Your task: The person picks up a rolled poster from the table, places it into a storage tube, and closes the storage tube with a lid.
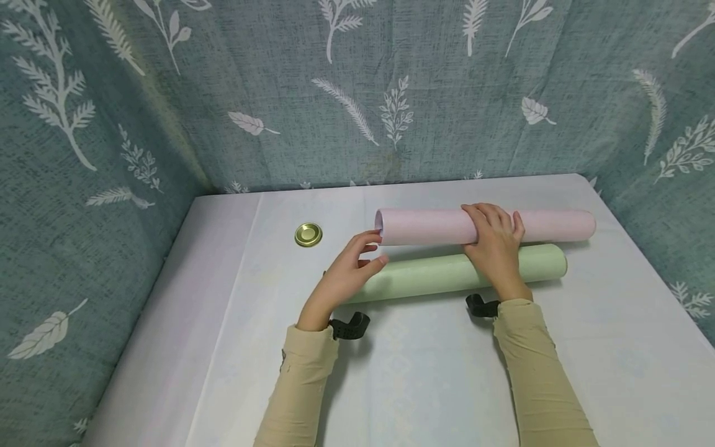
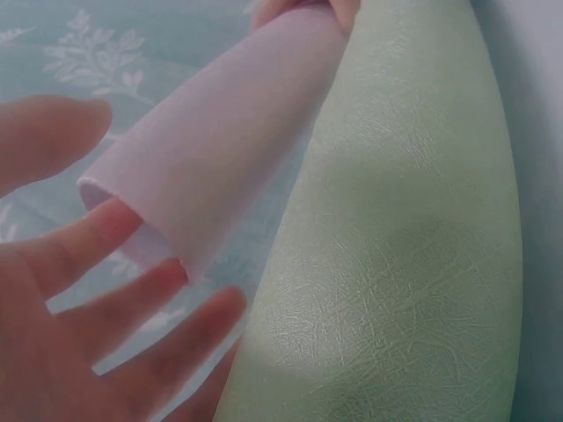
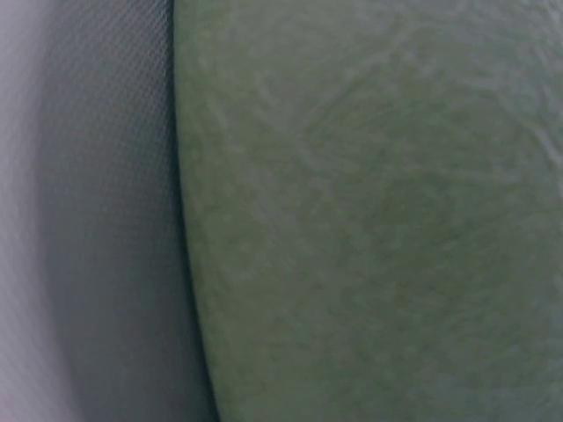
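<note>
Counting, left to right, one gold lid point(image 1: 308, 234), beyond and left of the green roll point(image 1: 430, 276). Extending the left hand point(image 1: 346, 272) at the green roll's left end, with fingers loose and spread, gripping nothing, and with one fingertip just inside the open mouth of the hollow pink roll point(image 1: 421, 226). Finding one roll of each colour, the pink just beyond the green. Grasping the pink roll around its middle with the right hand point(image 1: 494, 245), above the green roll.
</note>
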`<state>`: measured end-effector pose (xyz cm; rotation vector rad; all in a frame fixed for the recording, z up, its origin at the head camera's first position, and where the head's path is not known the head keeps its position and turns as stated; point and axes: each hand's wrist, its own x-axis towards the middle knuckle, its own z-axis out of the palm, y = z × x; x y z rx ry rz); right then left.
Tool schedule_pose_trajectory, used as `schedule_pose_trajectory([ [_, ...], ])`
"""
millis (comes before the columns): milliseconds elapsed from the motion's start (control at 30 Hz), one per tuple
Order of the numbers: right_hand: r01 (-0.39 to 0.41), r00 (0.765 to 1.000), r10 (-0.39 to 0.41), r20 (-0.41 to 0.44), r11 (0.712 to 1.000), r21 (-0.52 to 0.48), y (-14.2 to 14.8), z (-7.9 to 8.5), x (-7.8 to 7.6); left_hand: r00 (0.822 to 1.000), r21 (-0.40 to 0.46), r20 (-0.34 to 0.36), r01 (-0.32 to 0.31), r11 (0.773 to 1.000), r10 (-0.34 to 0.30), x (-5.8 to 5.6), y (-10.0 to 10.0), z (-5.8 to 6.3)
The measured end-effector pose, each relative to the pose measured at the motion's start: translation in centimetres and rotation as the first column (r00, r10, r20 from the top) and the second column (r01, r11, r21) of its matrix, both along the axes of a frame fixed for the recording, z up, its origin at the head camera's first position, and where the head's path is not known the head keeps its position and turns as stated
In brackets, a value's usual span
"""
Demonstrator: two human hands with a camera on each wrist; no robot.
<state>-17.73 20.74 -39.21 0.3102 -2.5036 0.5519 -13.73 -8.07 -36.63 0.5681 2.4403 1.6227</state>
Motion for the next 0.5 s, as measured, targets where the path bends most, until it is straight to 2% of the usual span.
schedule_pose_trajectory([
  [500,-0.002,1.0,0.002,0.004,1.0,0.0,-0.05,0.14,0.06,1.0,-0.015,0.018,-0.02,1.0,0.021,0.18,0.1,0.3],
])
